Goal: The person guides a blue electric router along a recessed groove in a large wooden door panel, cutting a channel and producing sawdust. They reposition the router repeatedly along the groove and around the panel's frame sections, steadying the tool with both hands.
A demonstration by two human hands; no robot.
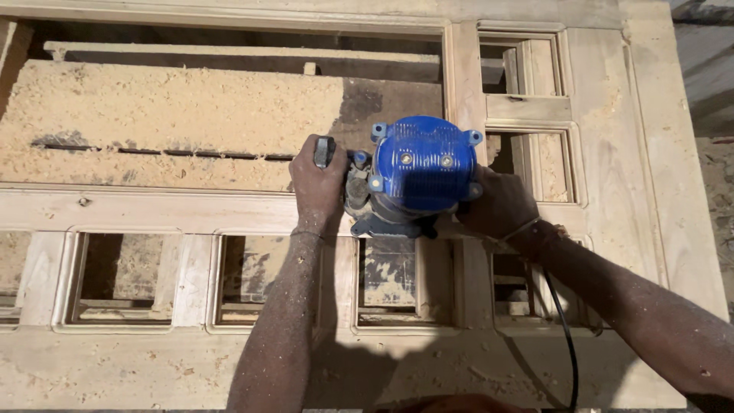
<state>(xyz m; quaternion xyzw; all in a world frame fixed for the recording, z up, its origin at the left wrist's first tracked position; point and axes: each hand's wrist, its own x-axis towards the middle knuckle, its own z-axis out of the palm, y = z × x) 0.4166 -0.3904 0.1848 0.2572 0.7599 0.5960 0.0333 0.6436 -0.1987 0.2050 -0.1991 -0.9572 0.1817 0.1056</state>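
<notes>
Router (417, 172), blue-capped: probably heavy and rigid; grip both side handles. Left hand (317, 183) and right hand (497, 205) clasp them over wooden frame (191, 210).

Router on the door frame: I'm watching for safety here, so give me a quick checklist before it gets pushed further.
1. Left hand on the router's side handle: ok.
2. Right hand on the other side: ok.
3. Cable trails back past the right arm, off the door frame: ok.
4. Base flat on the frame: cannot tell.
5. Sawdust clear of the path: not ok.
</notes>
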